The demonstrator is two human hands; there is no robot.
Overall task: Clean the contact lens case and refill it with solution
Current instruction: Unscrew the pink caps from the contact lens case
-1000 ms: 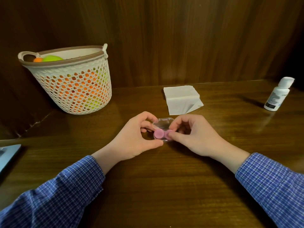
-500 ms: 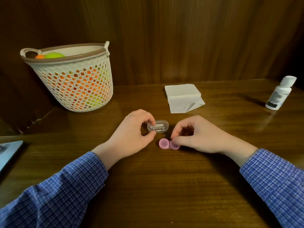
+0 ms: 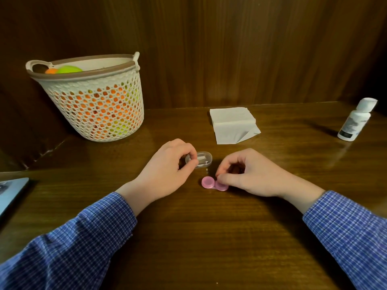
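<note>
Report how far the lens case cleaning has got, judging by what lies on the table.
Done: the pink lens case is out of its clear plastic box and lies on the table. In hand: the right hand pinches the case's right cap, both caps on; the left hand holds the clear box. Left: opening the caps, wiping with the tissues, and refilling from the solution bottle, capped and untouched.

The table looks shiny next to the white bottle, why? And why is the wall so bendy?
Head view: the polished table mirrors light beside the solution bottle, which casts a shadow leftward; the wide-angle lens curves the wall panels; corners fall dark.
</note>
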